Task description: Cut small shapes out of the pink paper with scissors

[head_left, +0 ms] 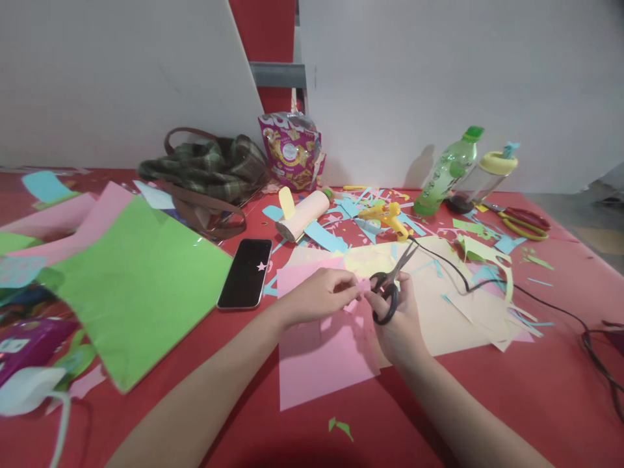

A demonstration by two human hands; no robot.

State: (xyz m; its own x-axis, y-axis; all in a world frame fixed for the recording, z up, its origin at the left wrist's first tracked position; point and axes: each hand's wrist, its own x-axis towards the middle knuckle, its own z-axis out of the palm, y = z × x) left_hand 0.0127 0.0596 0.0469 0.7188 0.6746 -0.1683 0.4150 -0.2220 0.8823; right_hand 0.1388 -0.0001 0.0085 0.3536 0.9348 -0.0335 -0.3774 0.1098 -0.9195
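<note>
You hold the little pink scrap (362, 285) over the big pink sheet (316, 367) on the red worktop (487, 396). Your left hand (316, 297) has its grip pinched shut on the scrap. Your right hand (400, 328) has its grip closed around the black scissors (390, 287). A phone (245, 273) lies just to the left. The glue gun (389, 218) and its black cord (468, 281) lie close behind the scissors.
</note>
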